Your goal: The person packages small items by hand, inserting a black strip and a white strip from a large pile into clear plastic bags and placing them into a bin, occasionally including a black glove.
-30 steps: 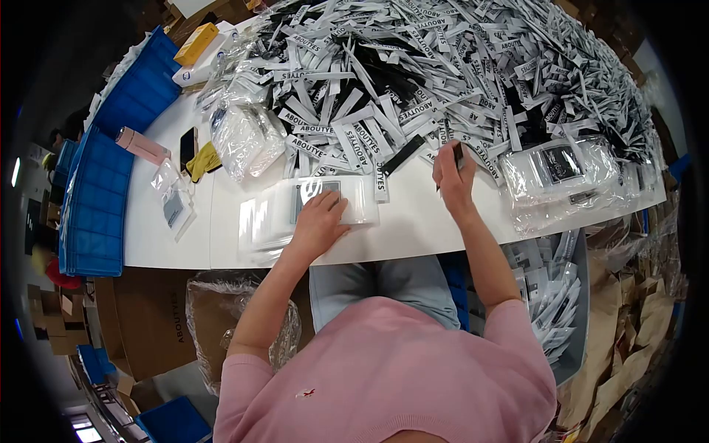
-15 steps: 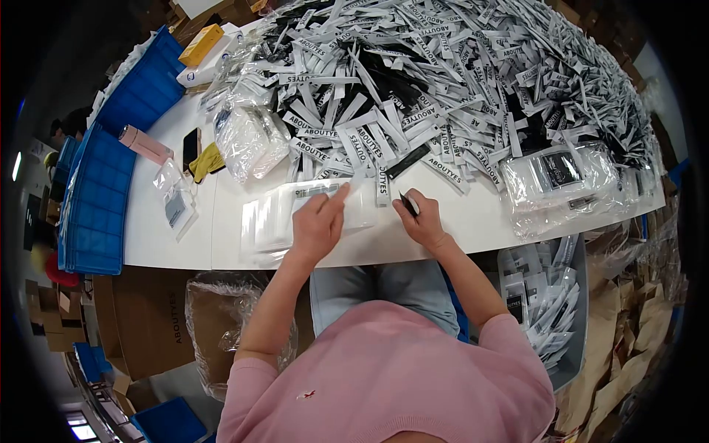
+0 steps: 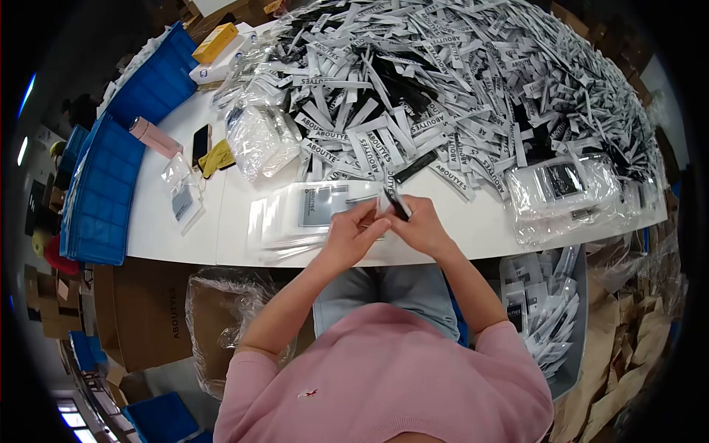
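Since the earlier frames: left hand point(image 3: 351, 238) has left the stack of clear bags and come across to meet the right hand point(image 3: 423, 229); both now together in front of the body, over the table's point(image 3: 177, 240) near edge.

Right hand: fingers curled, closed on a black strip point(image 3: 398, 204), which slants up past the fingertips. Left hand: partly closed, thumb and fingers drawn together beside the strip; a pale piece point(image 3: 383, 201) shows there, but cannot tell whether the left hand grips it.

Beyond and to the left of the hands: clear bags point(image 3: 275, 221) lie flat, overlapping, a grey printed panel on top. Farther: a loose black strip point(image 3: 416, 167) at the front edge of a large heap of printed labels point(image 3: 473, 81).
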Available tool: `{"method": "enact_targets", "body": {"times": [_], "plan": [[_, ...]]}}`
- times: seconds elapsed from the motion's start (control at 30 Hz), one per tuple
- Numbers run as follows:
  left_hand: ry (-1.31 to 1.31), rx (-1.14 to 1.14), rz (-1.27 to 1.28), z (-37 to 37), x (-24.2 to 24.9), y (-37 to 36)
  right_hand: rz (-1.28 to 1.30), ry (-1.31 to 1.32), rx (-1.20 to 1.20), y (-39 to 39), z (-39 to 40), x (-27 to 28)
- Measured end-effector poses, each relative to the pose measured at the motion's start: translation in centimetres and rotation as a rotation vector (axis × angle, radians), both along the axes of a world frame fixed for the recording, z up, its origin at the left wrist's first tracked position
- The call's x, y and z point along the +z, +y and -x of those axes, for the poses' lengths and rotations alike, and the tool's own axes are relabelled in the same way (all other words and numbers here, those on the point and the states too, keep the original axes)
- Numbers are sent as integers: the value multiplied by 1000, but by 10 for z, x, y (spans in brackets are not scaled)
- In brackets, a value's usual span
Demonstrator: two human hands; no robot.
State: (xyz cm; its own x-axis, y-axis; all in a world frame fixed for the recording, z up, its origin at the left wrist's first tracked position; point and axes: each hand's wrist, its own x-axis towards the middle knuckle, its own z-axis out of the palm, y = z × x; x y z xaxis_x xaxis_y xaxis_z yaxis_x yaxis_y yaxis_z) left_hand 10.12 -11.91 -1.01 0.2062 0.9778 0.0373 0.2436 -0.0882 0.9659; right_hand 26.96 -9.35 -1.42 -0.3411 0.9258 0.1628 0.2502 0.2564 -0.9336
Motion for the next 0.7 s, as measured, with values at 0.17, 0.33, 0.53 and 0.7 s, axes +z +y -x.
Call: {"method": "enact_targets", "body": {"times": [0.17, 0.33, 0.53, 0.7], "plan": [[-541, 69, 398, 3, 15, 10, -82, -30, 3, 2, 10, -1], [-99, 55, -4, 1, -14, 21, -459, -218, -129, 9, 20, 8], [-30, 34, -167, 6, -16, 35, -562, -446, -2, -1, 12, 16], [107, 100, -26, 10, 8, 45, -558, -130, -70, -6, 23, 16]]}}
